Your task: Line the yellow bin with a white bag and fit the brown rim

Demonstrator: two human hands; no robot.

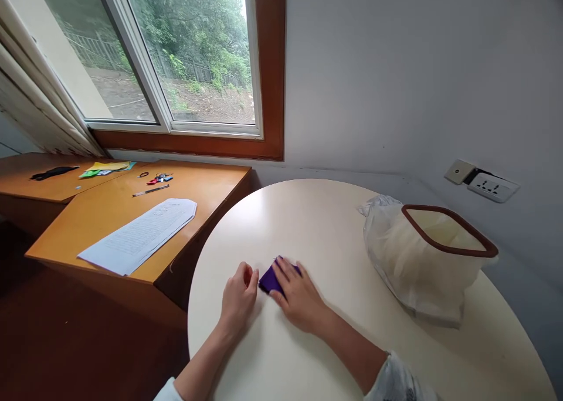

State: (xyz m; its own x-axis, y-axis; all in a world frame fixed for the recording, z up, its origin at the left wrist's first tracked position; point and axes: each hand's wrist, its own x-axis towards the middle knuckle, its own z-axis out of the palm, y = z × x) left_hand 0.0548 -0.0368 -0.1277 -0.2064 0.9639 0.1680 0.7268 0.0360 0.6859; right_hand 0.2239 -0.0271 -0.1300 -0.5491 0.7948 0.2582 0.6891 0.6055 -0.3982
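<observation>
A small folded purple piece, cloth or paper (269,281), lies on the round cream table (308,213). My right hand (299,295) rests flat over its right part, fingers stretched out and pressing down, so that side is hidden. Just left of the piece is my left hand (238,295). Its fingers are curled in toward the thumb, close to the piece's left corner, and nothing shows between them.
On the table's right stands a bin-like container with a brown rim (448,251) and a clear plastic bag (373,237). Left is a wooden desk (211,184) bearing papers (141,237), a pen (151,190) and keys (160,179). A wall socket (492,187) is at right.
</observation>
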